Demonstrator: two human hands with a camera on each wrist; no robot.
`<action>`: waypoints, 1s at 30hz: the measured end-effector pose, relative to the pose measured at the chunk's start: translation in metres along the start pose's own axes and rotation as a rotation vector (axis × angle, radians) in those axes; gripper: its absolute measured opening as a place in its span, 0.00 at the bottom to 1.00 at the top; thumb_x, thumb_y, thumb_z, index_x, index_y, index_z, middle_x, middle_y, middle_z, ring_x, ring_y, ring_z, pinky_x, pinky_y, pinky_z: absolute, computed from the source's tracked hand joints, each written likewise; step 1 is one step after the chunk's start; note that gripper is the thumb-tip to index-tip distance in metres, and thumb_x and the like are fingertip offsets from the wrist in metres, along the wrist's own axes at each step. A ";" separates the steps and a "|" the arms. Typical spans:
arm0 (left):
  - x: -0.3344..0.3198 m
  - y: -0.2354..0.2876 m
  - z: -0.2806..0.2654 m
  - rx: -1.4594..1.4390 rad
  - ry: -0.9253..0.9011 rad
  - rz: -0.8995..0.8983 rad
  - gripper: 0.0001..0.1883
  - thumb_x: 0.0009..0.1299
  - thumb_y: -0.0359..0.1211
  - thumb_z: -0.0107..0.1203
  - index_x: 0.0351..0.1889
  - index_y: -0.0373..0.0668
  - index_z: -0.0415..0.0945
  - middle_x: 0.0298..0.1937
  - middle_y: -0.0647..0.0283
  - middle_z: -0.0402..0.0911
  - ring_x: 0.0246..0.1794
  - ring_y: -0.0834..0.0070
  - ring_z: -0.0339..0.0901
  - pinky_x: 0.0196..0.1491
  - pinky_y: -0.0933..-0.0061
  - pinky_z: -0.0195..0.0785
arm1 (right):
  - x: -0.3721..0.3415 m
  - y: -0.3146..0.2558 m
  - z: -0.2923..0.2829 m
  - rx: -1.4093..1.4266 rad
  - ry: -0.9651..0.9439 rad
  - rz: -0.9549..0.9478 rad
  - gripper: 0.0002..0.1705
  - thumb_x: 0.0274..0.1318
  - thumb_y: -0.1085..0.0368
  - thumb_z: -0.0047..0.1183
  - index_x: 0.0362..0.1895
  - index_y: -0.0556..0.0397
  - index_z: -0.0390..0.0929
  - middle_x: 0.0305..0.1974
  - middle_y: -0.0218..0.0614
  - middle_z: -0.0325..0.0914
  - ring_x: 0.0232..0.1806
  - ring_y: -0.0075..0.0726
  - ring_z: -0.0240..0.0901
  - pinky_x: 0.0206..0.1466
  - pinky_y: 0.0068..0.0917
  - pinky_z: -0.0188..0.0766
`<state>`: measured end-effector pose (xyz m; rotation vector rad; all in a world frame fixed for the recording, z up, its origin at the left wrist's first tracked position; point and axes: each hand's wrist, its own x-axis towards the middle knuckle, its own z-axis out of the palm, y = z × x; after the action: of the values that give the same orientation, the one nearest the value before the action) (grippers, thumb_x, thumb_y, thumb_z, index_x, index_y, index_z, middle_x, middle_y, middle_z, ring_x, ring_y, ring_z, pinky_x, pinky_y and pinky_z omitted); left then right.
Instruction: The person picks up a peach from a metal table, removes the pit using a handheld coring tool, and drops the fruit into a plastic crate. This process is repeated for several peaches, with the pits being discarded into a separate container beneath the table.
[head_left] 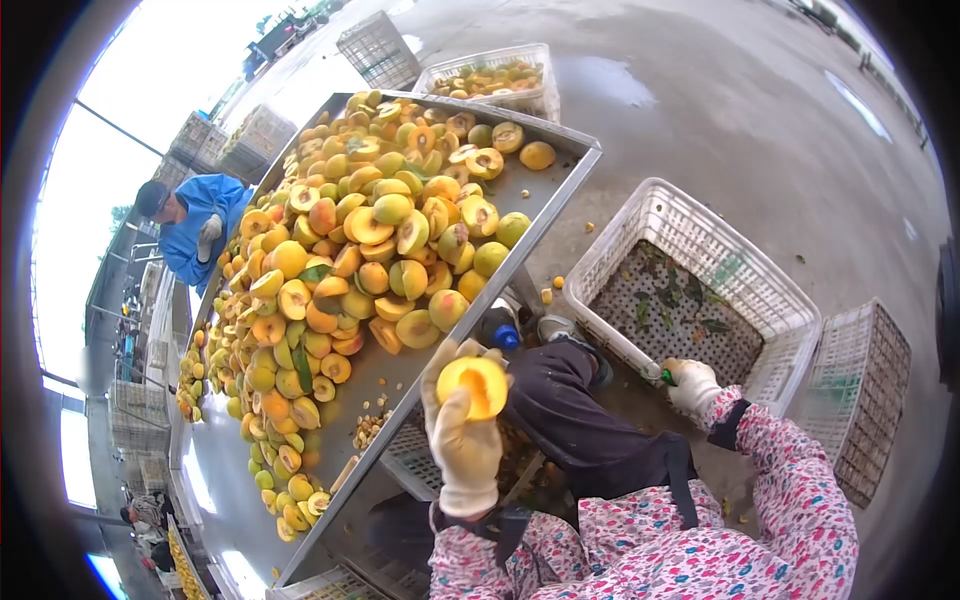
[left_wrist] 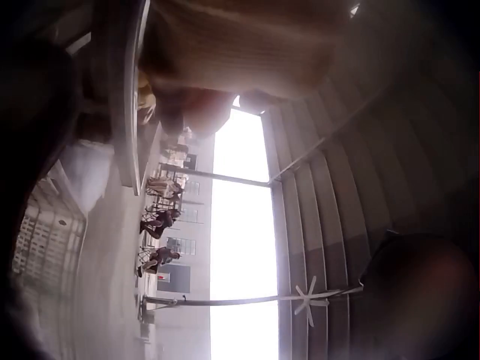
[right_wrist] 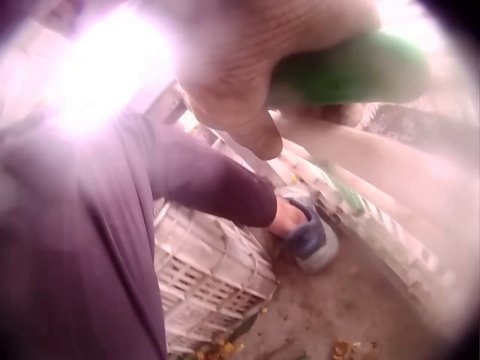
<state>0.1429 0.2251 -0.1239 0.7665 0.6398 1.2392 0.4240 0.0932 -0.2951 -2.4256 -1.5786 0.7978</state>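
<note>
In the head view we see the gloved left hand (head_left: 467,450) with its fingers curled round a yellow fruit half (head_left: 473,388), the pitted hollow showing; the heaped fruit (head_left: 370,230) lies beyond this hand on a metal table (head_left: 529,245). Off to its right, the right hand (head_left: 692,386) grips something green beside a white crate (head_left: 740,255); only the right wrist view shows us a thick green handle (right_wrist: 345,71). The left wrist view alone reveals a ribbed roof (left_wrist: 326,217), its hand too blurred for us to read.
</note>
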 end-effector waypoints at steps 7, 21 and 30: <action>0.069 -0.007 0.004 1.285 -0.204 0.663 0.16 0.66 0.31 0.56 0.52 0.40 0.77 0.56 0.50 0.73 0.55 0.57 0.72 0.60 0.65 0.63 | -0.040 -0.024 -0.035 0.915 -0.029 0.237 0.15 0.57 0.56 0.54 0.37 0.56 0.74 0.25 0.38 0.78 0.24 0.34 0.75 0.30 0.31 0.72; 0.107 0.008 -0.129 1.045 0.268 0.351 0.16 0.58 0.22 0.62 0.37 0.38 0.65 0.33 0.65 0.74 0.33 0.77 0.72 0.41 0.79 0.68 | -0.071 -0.190 -0.029 1.235 -0.787 -0.153 0.18 0.62 0.54 0.48 0.45 0.56 0.69 0.32 0.36 0.76 0.30 0.30 0.74 0.35 0.27 0.70; -0.131 0.005 -0.127 0.293 0.447 -0.143 0.09 0.70 0.36 0.46 0.43 0.41 0.68 0.42 0.54 0.77 0.40 0.67 0.76 0.45 0.69 0.71 | -0.070 -0.247 0.021 0.697 -0.754 -0.501 0.16 0.61 0.54 0.46 0.41 0.54 0.71 0.28 0.41 0.78 0.30 0.38 0.78 0.34 0.36 0.74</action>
<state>0.0116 0.1184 -0.1931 0.6704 1.2417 1.2061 0.1917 0.1370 -0.1916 -1.2189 -1.5929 1.8647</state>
